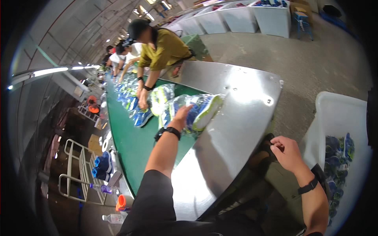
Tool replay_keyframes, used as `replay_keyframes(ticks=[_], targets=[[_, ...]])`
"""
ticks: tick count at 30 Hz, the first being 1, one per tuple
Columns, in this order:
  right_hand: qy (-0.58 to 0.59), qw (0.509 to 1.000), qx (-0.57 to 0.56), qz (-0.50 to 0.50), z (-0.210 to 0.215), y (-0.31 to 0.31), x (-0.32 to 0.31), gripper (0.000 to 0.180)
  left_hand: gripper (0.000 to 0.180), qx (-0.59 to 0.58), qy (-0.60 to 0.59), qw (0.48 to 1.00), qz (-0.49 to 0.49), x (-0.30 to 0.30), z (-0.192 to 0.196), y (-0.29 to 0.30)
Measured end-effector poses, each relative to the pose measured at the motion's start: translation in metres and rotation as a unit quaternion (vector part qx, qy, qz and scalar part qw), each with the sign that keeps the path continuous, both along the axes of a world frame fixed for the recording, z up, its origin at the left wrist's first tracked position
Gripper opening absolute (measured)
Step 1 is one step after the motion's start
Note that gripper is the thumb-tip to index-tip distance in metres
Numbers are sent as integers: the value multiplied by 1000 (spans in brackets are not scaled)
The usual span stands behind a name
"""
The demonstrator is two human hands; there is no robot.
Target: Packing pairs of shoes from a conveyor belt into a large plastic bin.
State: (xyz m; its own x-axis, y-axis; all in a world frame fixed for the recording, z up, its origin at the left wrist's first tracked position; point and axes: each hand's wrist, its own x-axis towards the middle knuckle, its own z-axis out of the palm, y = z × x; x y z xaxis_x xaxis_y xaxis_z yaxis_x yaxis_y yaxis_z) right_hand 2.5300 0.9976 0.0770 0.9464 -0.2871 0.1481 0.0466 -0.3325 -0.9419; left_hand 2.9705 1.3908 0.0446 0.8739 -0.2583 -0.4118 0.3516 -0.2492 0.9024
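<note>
My left hand [182, 117] is closed on the near side of a clear plastic bag of blue and lime-green shoes [204, 112], at the edge between green belt and metal tabletop; its fingertips are partly hidden. Beside this bag lies another bagged pair, lime and white shoes [161, 98]. My right hand [286, 154] is off the table at the right, loosely curled with a gap between thumb and fingers and nothing visible in it. Just right of it stands a white bin [327, 104] with several blue and green shoes [338, 169] inside.
Across the green belt [130, 145], a person in a mustard shirt [169, 47] handles a bagged shoe [141, 117]; others work beyond. The metal tabletop [248, 90] curves right. White bins [271, 19] line the back. A metal rack [78, 165] and bottles [114, 218] are at left.
</note>
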Motion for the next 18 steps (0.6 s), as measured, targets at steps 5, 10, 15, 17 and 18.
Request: replay_keyframes(ticks=[5, 10, 15, 17, 18], targets=[[-7, 998, -56, -7, 5, -6, -11, 18, 84, 20, -92, 995, 26, -80, 1, -65], [33, 999, -24, -1, 3, -7, -8, 18, 97, 178, -551, 815, -22, -159, 10, -43], [3, 999, -18, -37, -5, -16, -11, 17, 65, 272, -672, 658, -202, -265, 49, -57], [24, 999, -4, -40, 3, -14, -10, 17, 57, 258, -647, 692, -189, -286, 40, -46], [22, 999, 11, -27, 4, -15, -11, 18, 52, 248, -644, 713, -126, -292, 35, -42]])
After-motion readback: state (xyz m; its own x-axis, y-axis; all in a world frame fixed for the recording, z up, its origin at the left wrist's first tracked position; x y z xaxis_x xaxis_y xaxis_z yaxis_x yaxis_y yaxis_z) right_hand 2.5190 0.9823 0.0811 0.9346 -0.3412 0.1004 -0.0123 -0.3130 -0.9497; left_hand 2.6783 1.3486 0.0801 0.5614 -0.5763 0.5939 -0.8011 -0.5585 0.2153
